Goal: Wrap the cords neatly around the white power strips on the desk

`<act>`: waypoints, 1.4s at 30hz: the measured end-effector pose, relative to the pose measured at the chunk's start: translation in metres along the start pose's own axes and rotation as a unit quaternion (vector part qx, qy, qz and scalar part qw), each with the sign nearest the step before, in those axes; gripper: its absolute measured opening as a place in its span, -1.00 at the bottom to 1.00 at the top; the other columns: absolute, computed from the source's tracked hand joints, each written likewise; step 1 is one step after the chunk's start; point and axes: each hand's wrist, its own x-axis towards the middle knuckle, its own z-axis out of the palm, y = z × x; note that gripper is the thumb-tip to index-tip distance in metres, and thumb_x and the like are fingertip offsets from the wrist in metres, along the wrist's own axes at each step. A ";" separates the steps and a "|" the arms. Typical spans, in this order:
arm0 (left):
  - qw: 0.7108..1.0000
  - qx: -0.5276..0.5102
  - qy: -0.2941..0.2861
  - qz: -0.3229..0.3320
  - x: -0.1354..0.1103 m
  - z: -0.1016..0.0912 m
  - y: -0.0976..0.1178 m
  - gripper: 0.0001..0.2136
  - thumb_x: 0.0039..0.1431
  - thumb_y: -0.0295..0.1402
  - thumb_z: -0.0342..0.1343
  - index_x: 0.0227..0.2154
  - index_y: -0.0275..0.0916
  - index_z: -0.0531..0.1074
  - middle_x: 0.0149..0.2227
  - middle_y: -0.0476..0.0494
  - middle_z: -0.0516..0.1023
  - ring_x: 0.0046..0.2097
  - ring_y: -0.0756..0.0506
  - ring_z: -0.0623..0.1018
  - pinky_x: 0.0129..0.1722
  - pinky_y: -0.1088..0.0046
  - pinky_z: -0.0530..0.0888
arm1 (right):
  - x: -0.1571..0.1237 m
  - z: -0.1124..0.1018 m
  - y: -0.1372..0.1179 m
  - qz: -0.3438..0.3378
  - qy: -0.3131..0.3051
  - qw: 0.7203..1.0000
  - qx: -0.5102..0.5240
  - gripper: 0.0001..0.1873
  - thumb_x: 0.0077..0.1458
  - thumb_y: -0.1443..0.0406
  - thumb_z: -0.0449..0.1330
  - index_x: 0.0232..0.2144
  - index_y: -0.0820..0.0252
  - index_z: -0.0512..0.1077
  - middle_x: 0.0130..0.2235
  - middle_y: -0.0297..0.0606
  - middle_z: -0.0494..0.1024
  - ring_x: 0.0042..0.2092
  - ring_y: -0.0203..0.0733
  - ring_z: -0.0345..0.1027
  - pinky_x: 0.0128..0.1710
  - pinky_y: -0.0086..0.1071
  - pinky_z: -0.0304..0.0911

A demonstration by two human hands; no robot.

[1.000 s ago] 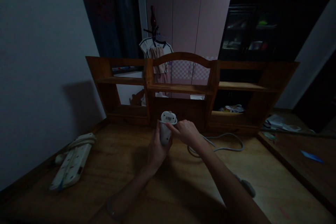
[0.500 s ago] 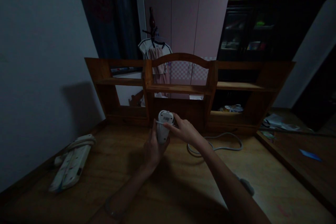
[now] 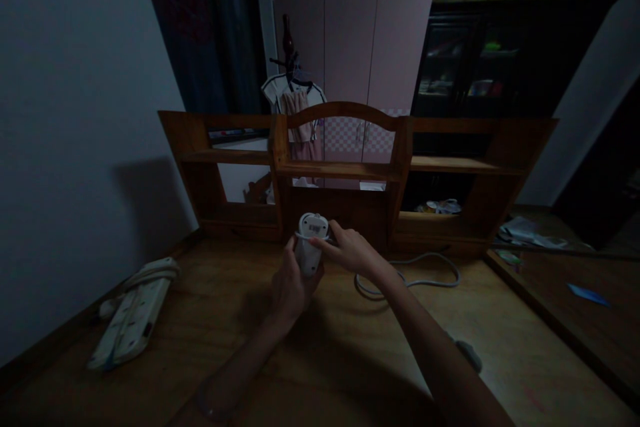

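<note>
So a white device (image 3: 311, 260) was being held up over the wooden desk (image 3: 225, 320), roughly mid-desk and in front of the shelf unit (image 3: 340, 169), with its labelled side turned up toward the camera. It was gripped from below and from the side by the left hand (image 3: 290, 287), which was clamped on it pretty snugly. A white cord (image 3: 302, 237) was stretched across its face, just below the label, and was touched by the thumb of the right hand (image 3: 353, 250), with that hand's forefinger set near the device's upper edge. Whether the cord was properly pinched or just pressed down couldn't be told, as the other right fingers were partly hidden. Basically both hands were brought close together around the one thing. Behind the right wrist, a loose grey cable (image 3: 435, 285) was left looped on the desk, and a small dark grey object (image 3: 469, 355) was seen lying beside the right forearm. Over by the left wall, a white power strip (image 3: 133, 323) was laid at a slant, its own cable wrapped around it.
</note>
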 end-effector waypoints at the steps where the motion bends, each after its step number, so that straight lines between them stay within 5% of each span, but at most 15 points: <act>1: 1.000 0.006 0.002 0.004 0.000 0.000 0.001 -0.26 0.10 -0.11 0.14 0.26 -0.21 -0.05 0.05 -0.29 0.43 -0.12 -0.26 0.56 -0.28 0.30 0.45 | 0.000 -0.001 0.000 -0.001 0.005 1.000 0.001 -0.26 0.09 -0.29 -0.18 -0.13 0.19 0.27 -0.29 -0.12 0.52 -0.26 -0.09 0.44 -0.36 -0.45 0.08; 17: 1.000 0.020 0.008 -0.006 0.001 0.001 -0.001 -0.18 0.05 -0.17 0.20 0.29 -0.20 -0.12 0.01 -0.31 0.47 -0.17 -0.26 0.57 -0.31 0.31 0.45 | 0.003 -0.003 0.001 -0.005 0.027 0.998 -0.061 -0.28 0.11 -0.27 -0.18 -0.23 0.19 0.37 -0.31 -0.15 0.54 -0.24 -0.09 0.45 -0.38 -0.42 0.04; 26: 1.000 -0.017 0.002 0.001 0.000 -0.002 0.003 -0.16 0.10 -0.12 0.15 0.33 -0.14 -0.21 0.11 -0.29 0.39 -0.04 -0.26 0.53 -0.23 0.29 0.47 | 0.000 -0.003 -0.002 -0.001 0.055 0.995 -0.080 -0.23 0.08 -0.31 -0.24 -0.32 0.18 0.39 -0.36 -0.17 0.54 -0.28 -0.05 0.46 -0.42 -0.39 0.00; 42: 0.993 -0.115 0.004 -0.022 0.003 0.008 -0.005 -0.19 0.08 -0.15 0.19 0.31 0.00 -0.14 0.24 -0.13 0.22 0.15 -0.18 0.39 -0.02 0.34 0.43 | 0.001 0.008 -0.003 0.013 -0.001 0.992 -0.125 -0.32 0.21 -0.20 -0.29 -0.20 0.20 0.30 -0.27 -0.10 0.54 -0.19 0.03 0.46 -0.33 -0.32 0.18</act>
